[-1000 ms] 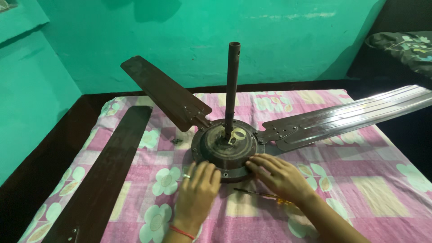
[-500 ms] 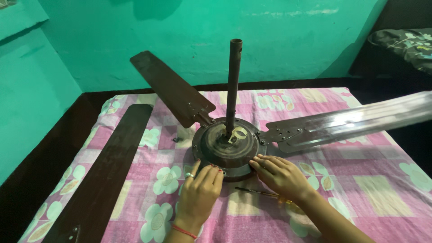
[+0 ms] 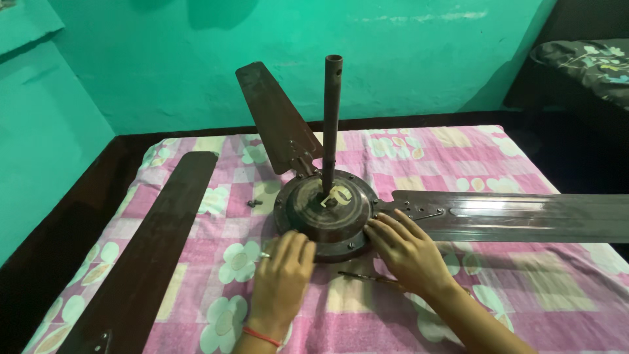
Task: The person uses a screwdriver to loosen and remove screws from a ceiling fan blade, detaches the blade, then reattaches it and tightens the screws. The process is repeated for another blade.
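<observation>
A brown ceiling fan lies on a pink checked cloth with flowers (image 3: 445, 164). Its round motor hub (image 3: 327, 213) has an upright rod (image 3: 332, 118) rising from the middle. Two blades are attached: one (image 3: 275, 118) points to the far left, the other (image 3: 517, 215) runs off to the right. My left hand (image 3: 283, 272) rests its fingertips on the hub's near left rim. My right hand (image 3: 406, 249) touches the hub's near right rim, beside the right blade's bracket. Neither hand grips anything that I can see.
A loose third blade (image 3: 147, 255) lies on the cloth at the left. A small dark screw (image 3: 252, 203) sits left of the hub. A thin screwdriver (image 3: 367, 278) lies between my hands. Green walls stand behind; a dark patterned bedding (image 3: 590, 62) is at the far right.
The fan has turned clockwise under my hands: the far blade swung toward the rod and the right blade dropped lower. Both hands stayed on the hub's near rim.
</observation>
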